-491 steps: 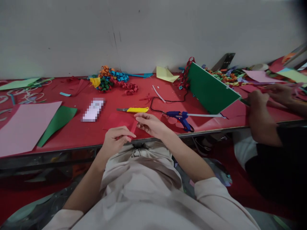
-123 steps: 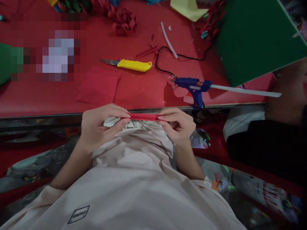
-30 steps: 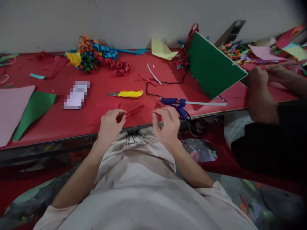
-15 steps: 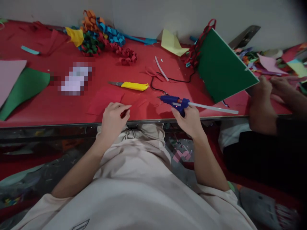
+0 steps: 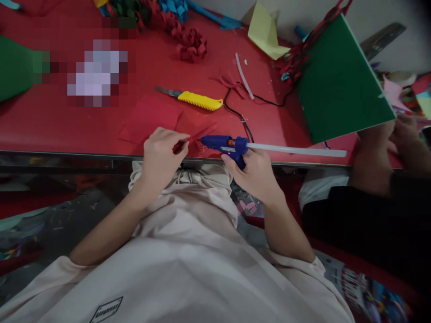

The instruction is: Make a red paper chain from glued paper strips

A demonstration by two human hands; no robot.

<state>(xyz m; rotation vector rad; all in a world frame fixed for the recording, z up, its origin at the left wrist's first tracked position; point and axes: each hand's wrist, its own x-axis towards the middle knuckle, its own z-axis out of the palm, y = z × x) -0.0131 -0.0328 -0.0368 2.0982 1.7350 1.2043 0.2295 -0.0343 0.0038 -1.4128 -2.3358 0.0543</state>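
My right hand [image 5: 257,172] grips a blue hot glue gun [image 5: 220,143], a small red light showing on it. A long clear glue stick [image 5: 299,150] juts from its rear, and its nozzle points left, close to my left hand [image 5: 164,154]. Between the thumb and fingers of that hand is a red paper strip [image 5: 204,131], partly hidden and hard to tell from the red surface. Beyond both hands lies a yellow utility knife [image 5: 200,100] with its blade out. A red paper sheet [image 5: 151,119] lies flat just past my left hand.
Red paper chains [image 5: 191,45], a folded yellow paper [image 5: 264,33] and a loose glue stick [image 5: 244,76] lie farther back. The gun's black cord [image 5: 269,102] crosses the table. At right, another person's hand [image 5: 377,134] is by a tilted green board [image 5: 346,85].
The glue gun has moved left, bringing its nozzle up near the red paper strip in my left hand. My view has tilted downward, so the table's things sit higher.
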